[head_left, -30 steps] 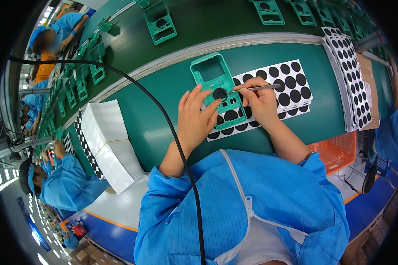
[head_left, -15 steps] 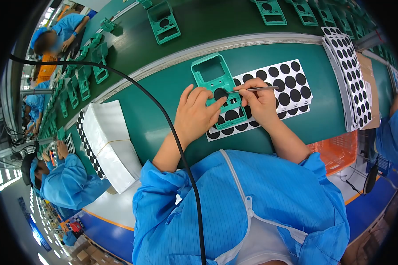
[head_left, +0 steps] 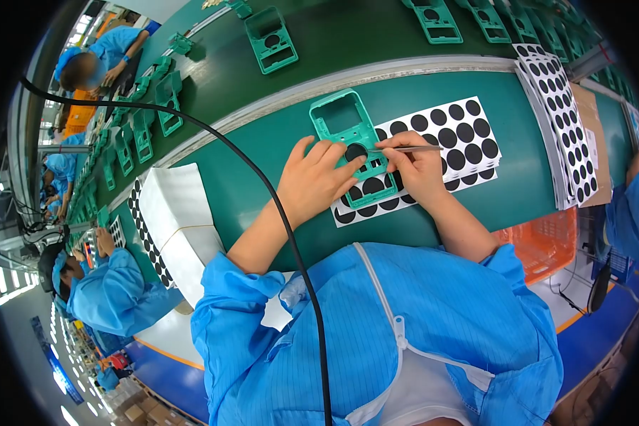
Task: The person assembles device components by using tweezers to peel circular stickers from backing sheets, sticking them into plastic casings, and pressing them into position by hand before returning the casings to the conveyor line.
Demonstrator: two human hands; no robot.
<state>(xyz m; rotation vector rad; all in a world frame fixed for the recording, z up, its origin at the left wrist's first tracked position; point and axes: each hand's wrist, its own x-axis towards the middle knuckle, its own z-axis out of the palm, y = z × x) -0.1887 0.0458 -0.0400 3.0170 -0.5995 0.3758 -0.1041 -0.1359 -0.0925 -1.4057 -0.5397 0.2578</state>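
A green plastic housing (head_left: pixel 351 134) with a large window lies tilted on the bench, partly over a sheet of black round stickers (head_left: pixel 465 133). A black round sticker (head_left: pixel 354 151) sits in its circular recess. My left hand (head_left: pixel 316 179) is closed on the housing's left side, with fingertips close to the sticker. Held in a pinch by my right hand (head_left: pixel 419 172) is a pair of metal tweezers (head_left: pixel 424 148). Their tip reaches the right edge of the sticker; whether it touches is too small to tell.
More green housings (head_left: pixel 271 41) lie on the belt (head_left: pixel 348 35) beyond a metal rail. Stacked sticker sheets (head_left: pixel 562 128) stand at the right, and white sheets in a band (head_left: pixel 184 213) at the left. An orange crate (head_left: pixel 539 245) is below. A black cable (head_left: pixel 263 177) crosses the view. Co-workers sit at left.
The fingertip of my left hand has drawn back off the sticker. The tweezers' tip now shows at the sticker's edge, and my right hand has shifted slightly left.
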